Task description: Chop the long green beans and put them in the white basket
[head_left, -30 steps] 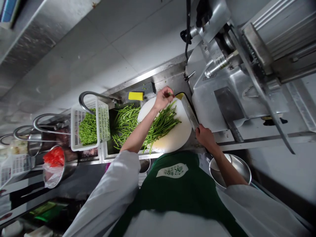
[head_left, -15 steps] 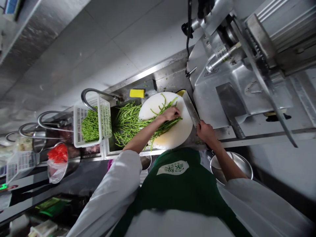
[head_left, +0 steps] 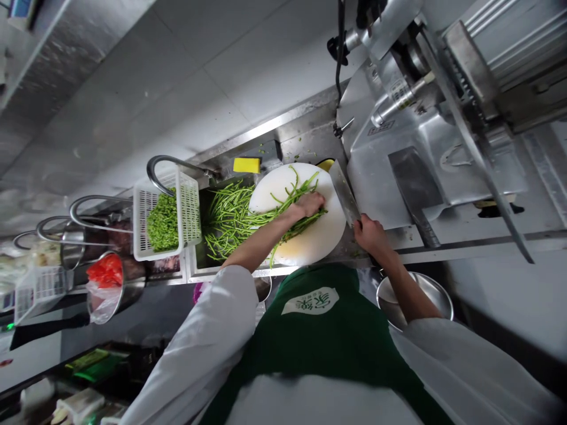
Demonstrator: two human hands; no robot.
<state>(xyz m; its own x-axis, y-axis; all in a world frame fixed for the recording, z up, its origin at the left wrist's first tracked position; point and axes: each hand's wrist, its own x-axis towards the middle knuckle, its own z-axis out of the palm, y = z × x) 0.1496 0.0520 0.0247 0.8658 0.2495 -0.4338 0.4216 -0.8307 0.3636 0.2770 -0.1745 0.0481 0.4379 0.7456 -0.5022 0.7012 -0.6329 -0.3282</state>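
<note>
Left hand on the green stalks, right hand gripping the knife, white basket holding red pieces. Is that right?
Not quite: the head view shows green pieces in the white basket. The left hand is on the stalks and the right hand grips the knife.

Left hand (head_left: 311,203) lowered — onto green stalks (head_left: 302,191), several now splayed

On the board (head_left: 310,248), beans (head_left: 305,188); left of it, more beans in the sink (head_left: 192,265), then greens (head_left: 162,221) in the basket (head_left: 189,212). Behind-left, sponge (head_left: 247,165). To the right, knife (head_left: 344,192), then cleaver (head_left: 415,186).
</note>
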